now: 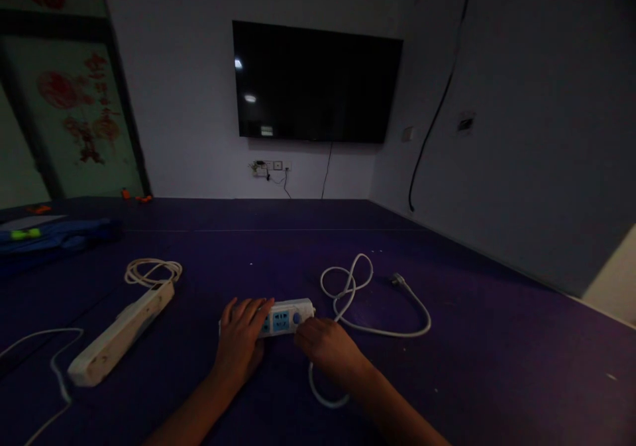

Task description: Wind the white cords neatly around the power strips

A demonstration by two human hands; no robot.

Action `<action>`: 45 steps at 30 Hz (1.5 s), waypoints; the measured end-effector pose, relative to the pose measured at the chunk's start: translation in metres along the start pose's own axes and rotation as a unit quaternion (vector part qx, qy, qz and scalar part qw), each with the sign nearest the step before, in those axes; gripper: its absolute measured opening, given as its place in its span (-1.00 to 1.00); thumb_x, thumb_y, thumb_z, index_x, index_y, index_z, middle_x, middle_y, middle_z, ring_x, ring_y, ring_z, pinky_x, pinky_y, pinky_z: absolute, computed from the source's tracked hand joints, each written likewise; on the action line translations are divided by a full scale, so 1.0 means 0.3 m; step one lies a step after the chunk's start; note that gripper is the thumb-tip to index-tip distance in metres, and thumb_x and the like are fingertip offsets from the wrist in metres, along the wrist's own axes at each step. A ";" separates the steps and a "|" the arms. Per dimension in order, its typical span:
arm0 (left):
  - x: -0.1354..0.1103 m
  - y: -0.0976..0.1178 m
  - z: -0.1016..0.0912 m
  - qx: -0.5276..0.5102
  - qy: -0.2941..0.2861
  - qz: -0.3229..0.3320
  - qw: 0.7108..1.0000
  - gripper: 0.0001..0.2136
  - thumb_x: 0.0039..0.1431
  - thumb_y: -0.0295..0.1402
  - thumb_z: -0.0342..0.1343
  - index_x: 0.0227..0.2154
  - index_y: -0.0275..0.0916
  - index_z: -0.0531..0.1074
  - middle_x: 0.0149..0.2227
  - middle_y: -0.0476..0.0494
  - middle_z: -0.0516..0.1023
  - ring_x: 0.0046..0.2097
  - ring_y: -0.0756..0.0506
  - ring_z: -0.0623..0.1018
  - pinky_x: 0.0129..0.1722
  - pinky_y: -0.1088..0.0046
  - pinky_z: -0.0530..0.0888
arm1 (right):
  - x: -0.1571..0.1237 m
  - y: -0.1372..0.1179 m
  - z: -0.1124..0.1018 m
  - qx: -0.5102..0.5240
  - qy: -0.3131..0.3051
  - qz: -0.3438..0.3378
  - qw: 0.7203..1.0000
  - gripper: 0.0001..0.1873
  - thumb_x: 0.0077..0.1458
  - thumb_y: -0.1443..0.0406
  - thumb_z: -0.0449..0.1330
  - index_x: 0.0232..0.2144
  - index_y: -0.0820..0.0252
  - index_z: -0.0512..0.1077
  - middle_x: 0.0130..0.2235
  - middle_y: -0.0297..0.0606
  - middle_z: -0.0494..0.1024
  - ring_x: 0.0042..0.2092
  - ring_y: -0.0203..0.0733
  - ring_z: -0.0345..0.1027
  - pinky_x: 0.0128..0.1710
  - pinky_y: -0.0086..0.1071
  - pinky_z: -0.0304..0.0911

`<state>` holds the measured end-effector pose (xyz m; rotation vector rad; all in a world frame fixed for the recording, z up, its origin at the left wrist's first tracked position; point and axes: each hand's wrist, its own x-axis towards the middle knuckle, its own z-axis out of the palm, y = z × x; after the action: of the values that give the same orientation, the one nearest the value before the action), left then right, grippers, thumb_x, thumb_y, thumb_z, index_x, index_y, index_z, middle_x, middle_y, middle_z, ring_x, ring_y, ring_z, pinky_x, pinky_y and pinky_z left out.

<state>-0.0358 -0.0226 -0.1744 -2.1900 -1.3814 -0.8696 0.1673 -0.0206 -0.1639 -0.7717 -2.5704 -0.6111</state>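
Note:
A short white power strip with blue-marked sockets lies on the dark purple table in front of me. My left hand rests flat over its left end, fingers stretched along the top. My right hand is curled at the strip's right end, where the white cord leaves it; what the fingers pinch is hidden. The cord loops away to the right and ends in a plug.
A longer, dirty white power strip lies at the left with its coiled cord behind it. A thin white cable crosses the near left. Blue items sit far left. A black TV hangs on the wall.

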 end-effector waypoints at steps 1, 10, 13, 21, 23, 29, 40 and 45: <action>0.002 0.003 0.000 -0.005 -0.002 0.004 1.000 -0.45 -0.16 -0.63 -0.07 -0.03 -0.13 0.31 -0.11 -0.10 0.51 -0.07 -0.19 0.42 0.04 0.04 0.15 | -0.001 0.000 -0.004 0.000 0.018 -0.007 1.000 -0.89 0.08 0.46 0.12 -0.42 0.21 0.40 -0.39 -0.28 0.49 -0.37 -0.23 0.33 -0.44 -0.40 0.21; -0.009 0.017 0.009 -0.055 -0.012 0.052 0.997 -0.45 -0.22 -0.60 -0.08 -0.04 -0.23 0.27 -0.09 -0.16 0.48 -0.02 -0.17 0.40 0.12 0.00 0.09 | -0.034 0.022 -0.009 -0.004 0.187 0.052 0.981 -0.80 0.18 0.40 0.01 -0.28 0.20 0.44 -0.30 -0.21 0.53 -0.33 -0.24 0.38 -0.37 -0.40 0.24; -0.010 0.032 -0.004 -0.076 -0.041 0.063 0.994 -0.45 -0.23 -0.56 -0.04 -0.04 -0.25 0.26 -0.08 -0.19 0.47 -0.02 -0.18 0.40 0.10 0.06 0.14 | -0.039 0.021 -0.017 0.011 0.193 0.081 0.978 -0.80 0.16 0.35 0.03 -0.24 0.21 0.44 -0.24 -0.16 0.54 -0.27 -0.18 0.41 -0.31 -0.36 0.26; -0.010 0.051 -0.049 -0.140 -0.062 0.100 0.983 -0.25 -0.25 0.17 0.11 0.00 -0.20 0.27 -0.17 -0.22 0.49 -0.13 -0.24 0.46 -0.08 0.11 0.31 | -0.052 0.021 -0.003 0.178 0.126 0.140 0.966 -0.71 0.15 0.29 0.00 -0.14 0.12 0.45 -0.29 -0.20 0.57 -0.35 -0.26 0.44 -0.34 -0.45 0.28; -0.014 0.055 -0.049 -0.142 -0.058 0.101 0.983 -0.15 -0.34 0.28 0.05 -0.01 -0.22 0.29 -0.20 -0.24 0.50 -0.17 -0.25 0.47 -0.14 0.14 0.35 | -0.054 0.023 -0.001 0.213 0.124 0.154 0.957 -0.71 0.15 0.28 0.01 -0.13 0.10 0.45 -0.30 -0.21 0.57 -0.35 -0.26 0.43 -0.33 -0.45 0.28; -0.018 0.075 -0.050 -0.105 -0.048 0.065 0.991 -0.32 -0.28 0.27 0.02 -0.25 -0.22 0.42 -0.34 -0.18 0.51 -0.31 -0.19 0.49 -0.30 0.26 0.39 | -0.048 0.018 0.004 0.276 0.140 0.162 0.937 -0.71 0.13 0.29 0.03 -0.13 0.12 0.46 -0.34 -0.21 0.57 -0.36 -0.25 0.43 -0.35 -0.43 0.28; -0.013 0.080 -0.080 -0.182 -0.028 0.089 0.979 -0.27 -0.38 0.29 0.06 -0.28 -0.25 0.41 -0.34 -0.21 0.51 -0.30 -0.20 0.50 -0.28 0.22 0.43 | -0.018 0.055 -0.001 0.624 0.075 0.313 0.712 -0.82 -0.26 0.21 0.32 -0.56 0.21 0.53 -0.56 -0.31 0.53 -0.57 -0.30 0.33 -0.57 -0.46 0.21; -0.028 0.062 -0.070 -0.261 0.052 0.026 0.964 -0.33 -0.24 0.29 -0.04 -0.28 -0.23 0.40 -0.33 -0.20 0.52 -0.29 -0.17 0.52 -0.30 0.28 0.45 | -0.023 0.070 0.009 0.729 0.077 0.344 0.587 -0.64 -0.26 0.07 0.33 -0.52 0.29 0.50 -0.72 -0.46 0.31 -0.75 -0.49 -0.01 -0.77 -0.59 -0.11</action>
<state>-0.0276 -0.0494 -0.1651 -2.4916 -1.1275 -1.4382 0.1844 -0.0063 -0.1633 -0.7853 -1.4453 1.4398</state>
